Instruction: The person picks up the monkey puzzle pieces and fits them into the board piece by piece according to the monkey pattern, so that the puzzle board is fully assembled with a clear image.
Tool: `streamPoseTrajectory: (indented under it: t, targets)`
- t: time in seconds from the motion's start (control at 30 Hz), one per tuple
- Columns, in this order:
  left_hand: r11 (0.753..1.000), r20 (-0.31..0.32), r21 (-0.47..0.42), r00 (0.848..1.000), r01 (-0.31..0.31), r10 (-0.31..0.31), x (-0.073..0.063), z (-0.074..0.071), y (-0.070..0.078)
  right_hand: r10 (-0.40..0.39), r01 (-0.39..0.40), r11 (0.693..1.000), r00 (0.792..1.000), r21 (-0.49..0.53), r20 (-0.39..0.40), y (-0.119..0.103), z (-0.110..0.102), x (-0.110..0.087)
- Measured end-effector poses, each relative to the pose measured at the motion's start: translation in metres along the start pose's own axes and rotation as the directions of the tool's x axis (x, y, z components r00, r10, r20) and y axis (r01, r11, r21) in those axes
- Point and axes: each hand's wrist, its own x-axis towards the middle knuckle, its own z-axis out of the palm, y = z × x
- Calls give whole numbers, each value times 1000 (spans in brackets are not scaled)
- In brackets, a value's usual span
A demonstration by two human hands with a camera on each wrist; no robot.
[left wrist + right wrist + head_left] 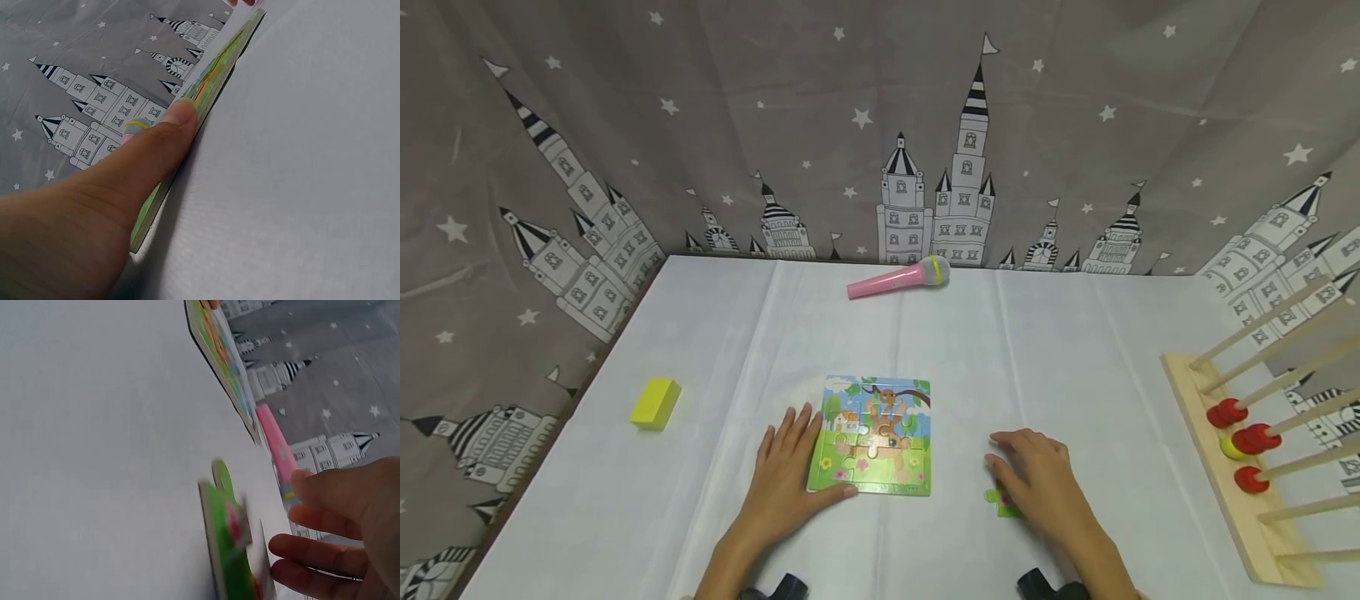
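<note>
A square jigsaw puzzle (887,442) with a brown animal, a house and flowers lies on the white-covered table. At its lower left corner rests my left hand (786,479), fingers spread along the left side and the thumb (181,114) on the near edge. My right hand (1041,479) is to the right of the puzzle, over a loose green puzzle piece (1003,502) with a pink flower. Part of that piece is hidden under the hand in the head view. From the right wrist, the fingers (319,547) are loosely bent beside the piece, not pinching it.
A pink toy microphone (887,282) lies at the table's back edge. To the left is a yellow block (656,404). On the right stands a wooden rack (1221,475) with pegs and several red and yellow beads. A grey castle-print curtain (820,100) hangs behind.
</note>
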Motion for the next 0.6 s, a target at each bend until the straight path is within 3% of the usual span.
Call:
streamPoseTrajectory:
  t: [0.27, 0.6]
  targets:
    - [1000, 7, 1, 1000, 5, -5, 0, -1, 1, -6, 5, 1000, 1000, -10, -22, 17, -13, -9]
    - [1000, 12, 1, 1000, 5, -5, 1, -2, 2, -31, 32, 999, 999, -38, 13, 18, -14, -19]
